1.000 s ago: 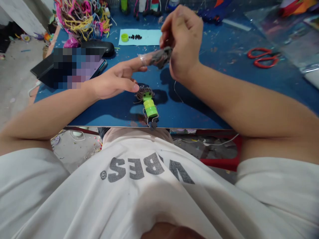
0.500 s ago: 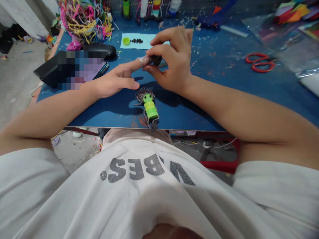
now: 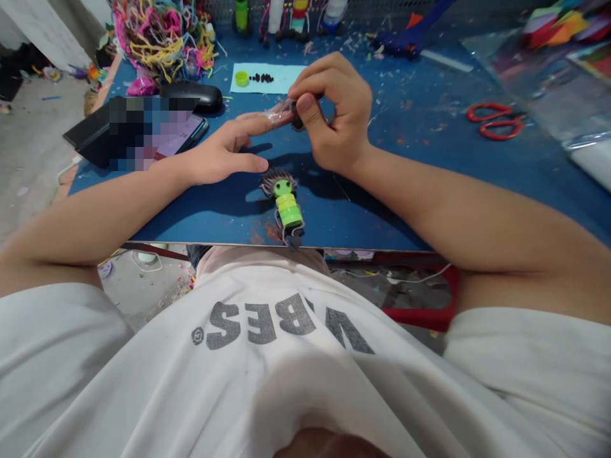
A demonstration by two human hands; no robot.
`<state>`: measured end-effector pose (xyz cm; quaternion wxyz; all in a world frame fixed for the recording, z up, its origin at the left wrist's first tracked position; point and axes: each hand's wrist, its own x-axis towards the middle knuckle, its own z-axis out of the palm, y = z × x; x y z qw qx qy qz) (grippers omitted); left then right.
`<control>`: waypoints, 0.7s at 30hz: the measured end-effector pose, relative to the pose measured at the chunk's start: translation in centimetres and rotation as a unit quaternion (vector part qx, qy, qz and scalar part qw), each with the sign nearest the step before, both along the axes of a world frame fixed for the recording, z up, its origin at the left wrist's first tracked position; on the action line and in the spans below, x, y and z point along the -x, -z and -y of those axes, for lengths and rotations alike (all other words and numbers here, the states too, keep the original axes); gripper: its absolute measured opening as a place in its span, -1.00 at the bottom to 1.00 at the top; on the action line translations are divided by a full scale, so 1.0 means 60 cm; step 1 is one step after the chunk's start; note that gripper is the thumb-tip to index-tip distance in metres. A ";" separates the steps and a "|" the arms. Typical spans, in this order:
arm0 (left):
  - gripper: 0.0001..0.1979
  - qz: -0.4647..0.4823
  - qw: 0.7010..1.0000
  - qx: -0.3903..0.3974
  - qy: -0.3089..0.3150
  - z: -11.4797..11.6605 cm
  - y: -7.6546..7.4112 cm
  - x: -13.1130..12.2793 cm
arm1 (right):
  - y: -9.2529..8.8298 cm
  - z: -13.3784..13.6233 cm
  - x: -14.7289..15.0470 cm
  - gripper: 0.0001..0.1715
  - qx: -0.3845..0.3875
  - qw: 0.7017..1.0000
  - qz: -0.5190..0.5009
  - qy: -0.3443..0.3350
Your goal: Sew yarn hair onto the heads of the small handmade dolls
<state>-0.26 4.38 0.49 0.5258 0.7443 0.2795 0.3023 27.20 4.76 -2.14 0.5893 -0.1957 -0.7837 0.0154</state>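
My left hand (image 3: 224,151) reaches over the blue table with its index finger stretched out and thumb apart. Clear plastic film or tape (image 3: 277,116) is wrapped around that fingertip. Against the same fingertip, my right hand (image 3: 334,117) pinches a small dark piece (image 3: 298,121), mostly hidden by its fingers. Just below both hands lies a little doll (image 3: 289,210) made of green and yellow bottle caps, with dark yarn hair, bead-like eyes and cord limbs. Behind them, a light blue paper strip (image 3: 281,73) bears a green cap ring (image 3: 242,79) and several tiny black pieces (image 3: 261,78).
A tangled yarn pile (image 3: 157,44) sits at the back left, near a black case (image 3: 193,97) and a phone (image 3: 184,137). Red-handled scissors (image 3: 496,121) lie at right, beside clear plastic bags (image 3: 529,95). A blue glue gun (image 3: 405,41) and several cap figures stand behind.
My right thumb has moved up and the fingers have closed tighter over the dark piece, covering more of it. My left hand has barely moved.
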 end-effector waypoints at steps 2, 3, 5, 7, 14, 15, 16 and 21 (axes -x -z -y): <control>-0.29 0.001 1.000 -0.019 -0.012 0.003 -0.003 0.001 | 0.002 0.000 -0.001 -0.51 0.043 0.998 -0.031 0.017; -0.30 0.001 0.999 -0.029 -0.018 0.006 -0.005 0.001 | 0.003 0.000 -0.001 -0.46 0.067 0.996 -0.045 0.028; -0.35 0.008 0.998 -0.051 -0.032 0.013 -0.008 0.000 | 0.005 -0.001 -0.004 -0.43 0.105 0.991 -0.070 0.047; -0.42 0.020 0.996 -0.079 -0.043 0.020 -0.011 -0.001 | 0.007 -0.002 -0.006 -0.47 0.122 0.987 -0.086 0.056; -0.47 0.030 0.987 -0.124 -0.103 -0.006 0.013 0.003 | 0.018 -0.007 0.007 -0.37 0.285 0.949 -0.131 -0.018; -0.45 0.033 0.985 -0.137 -0.104 -0.015 0.018 0.004 | 0.019 -0.006 0.011 -0.34 0.304 0.943 -0.134 -0.030; -0.41 0.034 0.982 -0.157 -0.097 -0.023 0.022 0.006 | 0.019 -0.004 0.014 -0.33 0.320 0.936 -0.137 -0.042; -0.29 -0.008 0.971 -0.232 -0.055 -0.028 0.019 0.011 | 0.026 -0.005 0.026 -0.31 0.396 0.896 -0.163 -0.114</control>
